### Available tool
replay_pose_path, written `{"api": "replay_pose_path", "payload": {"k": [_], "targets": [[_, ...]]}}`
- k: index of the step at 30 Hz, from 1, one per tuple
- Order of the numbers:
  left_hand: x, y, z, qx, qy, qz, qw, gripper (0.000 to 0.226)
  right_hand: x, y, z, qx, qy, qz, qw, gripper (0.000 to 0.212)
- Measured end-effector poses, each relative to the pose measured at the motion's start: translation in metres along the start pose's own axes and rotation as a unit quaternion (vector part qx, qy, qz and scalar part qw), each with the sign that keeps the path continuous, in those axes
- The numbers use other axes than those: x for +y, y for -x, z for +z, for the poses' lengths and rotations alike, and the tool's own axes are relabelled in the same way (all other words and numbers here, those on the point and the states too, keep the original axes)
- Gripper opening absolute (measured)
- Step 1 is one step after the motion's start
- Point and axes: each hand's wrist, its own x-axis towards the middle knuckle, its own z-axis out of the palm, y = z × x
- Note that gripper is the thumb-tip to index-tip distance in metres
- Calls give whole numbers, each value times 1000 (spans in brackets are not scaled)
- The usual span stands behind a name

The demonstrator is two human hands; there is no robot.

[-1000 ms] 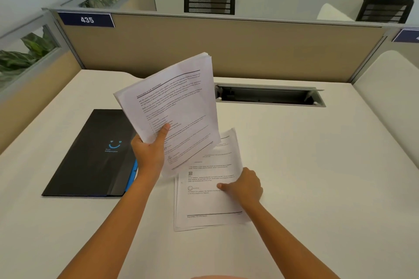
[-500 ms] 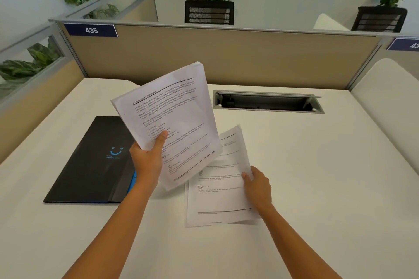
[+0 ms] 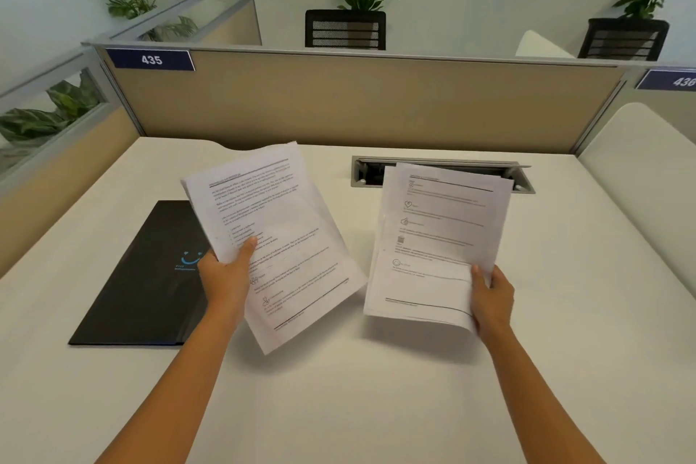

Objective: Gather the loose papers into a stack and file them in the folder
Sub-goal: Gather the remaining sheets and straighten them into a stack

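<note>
Beige partitions (image 3: 376, 98) edge the white desk (image 3: 376, 388), where a closed black folder (image 3: 139, 275) lies. Left hand (image 3: 226, 275) grips one paper sheaf (image 3: 278, 230); right hand (image 3: 491, 298) pinches another sheaf (image 3: 433, 237).

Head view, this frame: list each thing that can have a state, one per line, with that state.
left hand: grips the left sheaf of papers, thumb on top
left sheaf of papers: lifted, tilted
right hand: grips the right sheaf of papers
right sheaf of papers: lifted off the desk
black folder: closed, flat on the desk
desk cable hatch: open
</note>
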Motion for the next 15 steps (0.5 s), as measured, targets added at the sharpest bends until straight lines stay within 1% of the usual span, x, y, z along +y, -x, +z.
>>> {"api": "replay_pose_path", "payload": {"k": [3, 7, 11, 15], "targets": [[-12, -2, 1, -17, -33, -25, 999, 28, 1, -4, -4, -5, -36, -6, 999, 19], [-30, -3, 6, -29, -53, -54, 997, 31, 2, -4, -4, -7, -65, 0, 998, 19], [-45, 0, 13, -87, -53, -91, 991, 34, 3, 1, 0, -37, -76, -1, 996, 20], [-56, 6, 20, -155, -69, -147, 974, 30, 4, 6, 4, -52, -76, -3, 996, 19]]}}
